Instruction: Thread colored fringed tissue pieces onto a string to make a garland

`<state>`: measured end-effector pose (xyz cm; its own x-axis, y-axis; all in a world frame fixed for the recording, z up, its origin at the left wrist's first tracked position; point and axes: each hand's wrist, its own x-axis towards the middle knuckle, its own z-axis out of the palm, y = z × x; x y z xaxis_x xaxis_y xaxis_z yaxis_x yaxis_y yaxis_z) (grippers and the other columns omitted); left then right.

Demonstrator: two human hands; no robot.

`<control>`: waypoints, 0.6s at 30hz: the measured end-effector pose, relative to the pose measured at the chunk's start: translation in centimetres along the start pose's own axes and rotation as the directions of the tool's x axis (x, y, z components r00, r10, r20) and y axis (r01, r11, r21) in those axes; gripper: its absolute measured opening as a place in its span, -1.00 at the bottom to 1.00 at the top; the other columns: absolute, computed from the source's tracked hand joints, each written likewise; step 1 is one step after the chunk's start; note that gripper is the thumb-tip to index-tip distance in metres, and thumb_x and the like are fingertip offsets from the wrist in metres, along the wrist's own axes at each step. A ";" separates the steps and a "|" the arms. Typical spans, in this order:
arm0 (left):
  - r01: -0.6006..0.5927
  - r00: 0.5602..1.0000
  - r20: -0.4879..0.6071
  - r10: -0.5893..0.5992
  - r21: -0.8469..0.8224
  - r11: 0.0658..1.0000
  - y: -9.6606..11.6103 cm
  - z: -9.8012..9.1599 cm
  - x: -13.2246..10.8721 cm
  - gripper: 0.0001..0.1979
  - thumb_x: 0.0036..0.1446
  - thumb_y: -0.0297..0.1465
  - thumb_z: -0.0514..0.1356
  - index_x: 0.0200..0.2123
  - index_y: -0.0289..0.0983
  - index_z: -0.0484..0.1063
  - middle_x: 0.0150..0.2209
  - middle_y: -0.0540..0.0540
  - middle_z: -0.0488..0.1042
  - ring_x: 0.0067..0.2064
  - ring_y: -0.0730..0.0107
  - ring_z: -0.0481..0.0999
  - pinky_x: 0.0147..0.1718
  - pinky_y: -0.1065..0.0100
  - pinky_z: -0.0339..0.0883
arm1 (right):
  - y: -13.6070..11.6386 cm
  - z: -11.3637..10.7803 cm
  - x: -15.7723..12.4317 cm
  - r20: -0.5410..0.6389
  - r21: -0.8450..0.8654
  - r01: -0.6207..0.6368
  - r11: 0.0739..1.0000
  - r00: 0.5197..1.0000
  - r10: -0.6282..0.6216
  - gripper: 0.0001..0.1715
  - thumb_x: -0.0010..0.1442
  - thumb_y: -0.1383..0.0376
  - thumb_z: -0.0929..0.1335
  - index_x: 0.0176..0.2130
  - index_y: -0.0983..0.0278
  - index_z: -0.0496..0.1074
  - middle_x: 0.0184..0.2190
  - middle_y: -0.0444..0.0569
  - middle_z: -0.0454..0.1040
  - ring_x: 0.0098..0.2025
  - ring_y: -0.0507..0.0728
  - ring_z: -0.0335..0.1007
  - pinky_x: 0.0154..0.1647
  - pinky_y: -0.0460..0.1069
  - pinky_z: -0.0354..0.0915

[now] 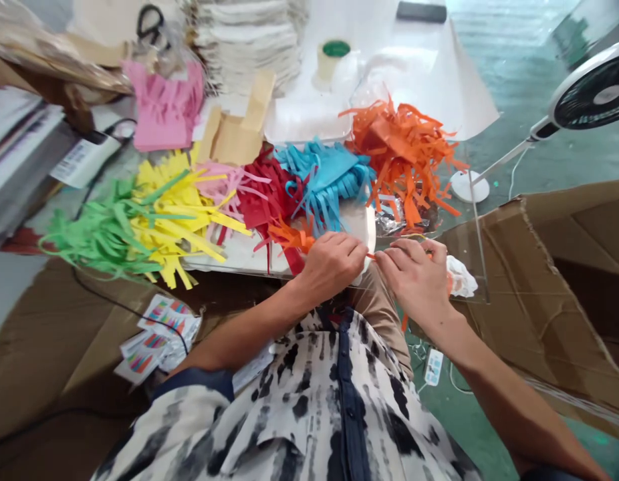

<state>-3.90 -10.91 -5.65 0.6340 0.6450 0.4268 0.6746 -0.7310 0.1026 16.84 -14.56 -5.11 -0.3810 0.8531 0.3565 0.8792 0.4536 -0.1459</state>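
Observation:
My left hand (332, 264) and my right hand (414, 277) meet just above my lap, fingers curled together. Both pinch a piece of orange fringed paper (289, 237), whose fringe sticks out to the left of my left hand. A thin orange bit shows between the two hands. Behind them, piles of cut fringe lie in a row: green (96, 234), yellow (176, 214), pale pink (224, 184), red (262, 194), blue (324, 174) and orange (402, 150).
A pink fringed sheet (164, 107), tan paper pieces (239, 130), scissors (149, 23), a tape roll (329, 60) and stacked white sheets (249, 40) lie farther back. A fan (590, 93) stands right. Cardboard (540, 280) flanks my lap; printed packets (156, 337) lie left.

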 end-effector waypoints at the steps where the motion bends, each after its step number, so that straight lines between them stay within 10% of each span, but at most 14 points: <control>1: 0.024 1.000 -0.005 -0.024 -0.039 0.999 0.2 -0.4 -0.1 -0.76 0.44 -0.47 0.12 -0.24 -0.32 0.57 -0.28 -0.15 0.66 -0.20 0.21 0.62 -0.17 0.20 0.35 | 0.0 -0.2 0.0 -0.033 -0.037 0.034 0.999 0.999 -0.035 -0.78 0.51 0.34 0.30 -0.15 0.06 0.50 -0.28 -0.19 0.62 0.01 0.14 0.43 0.00 0.15 0.07; 5: 0.304 0.951 0.106 -0.292 -0.504 0.809 0.6 -3.1 -0.5 -0.69 0.46 -0.24 0.18 0.00 -0.31 0.63 -0.18 -0.19 0.72 -0.19 0.23 0.67 -0.17 0.24 0.42 | -0.4 -1.8 0.1 -0.233 -0.165 0.129 0.978 0.958 -0.165 -0.82 0.43 0.33 0.40 -0.04 0.02 0.51 -0.17 -0.25 0.69 0.03 0.13 0.49 0.01 0.15 0.09; 8: 0.526 0.838 0.436 -0.330 -0.806 0.272 0.1 -5.3 -0.4 -0.61 0.38 -0.09 0.26 -0.04 -0.29 0.69 -0.21 -0.18 0.72 -0.27 0.31 0.66 -0.26 0.31 0.44 | -1.2 -3.4 0.4 -0.376 -0.241 0.143 0.960 0.898 -0.228 -0.79 0.34 0.32 0.48 -0.06 0.01 0.56 -0.17 -0.23 0.71 -0.02 0.16 0.53 0.03 0.17 0.11; 12: 0.642 0.713 0.697 -0.080 -0.694 -0.327 -0.6 -6.7 -0.6 -0.63 0.15 -0.10 0.47 -0.21 -0.32 0.74 -0.29 -0.19 0.70 -0.34 0.37 0.63 -0.33 0.37 0.46 | -2.2 -4.7 0.8 -0.428 -0.251 0.099 0.963 0.881 -0.202 -0.80 0.30 0.30 0.50 -0.11 -0.04 0.61 -0.32 -0.22 0.68 -0.13 0.17 0.55 0.02 0.19 0.10; 18: 0.585 0.679 0.732 -0.060 -0.588 -0.559 -0.6 -6.2 -1.2 -0.70 -0.03 -0.24 0.59 -0.32 -0.31 0.68 -0.39 -0.09 0.65 -0.37 0.45 0.62 -0.33 0.44 0.45 | -2.8 -5.2 1.6 -0.381 -0.205 0.191 0.960 0.888 -0.258 -0.76 0.30 0.35 0.49 -0.05 0.05 0.58 -0.28 -0.26 0.71 -0.14 0.13 0.58 -0.02 0.17 0.10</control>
<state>-7.39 -12.61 -0.61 0.6663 0.6450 -0.3742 -0.2289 0.6545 0.7206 15.25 -15.83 0.67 -0.4566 0.5421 0.7055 0.8296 0.5459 0.1174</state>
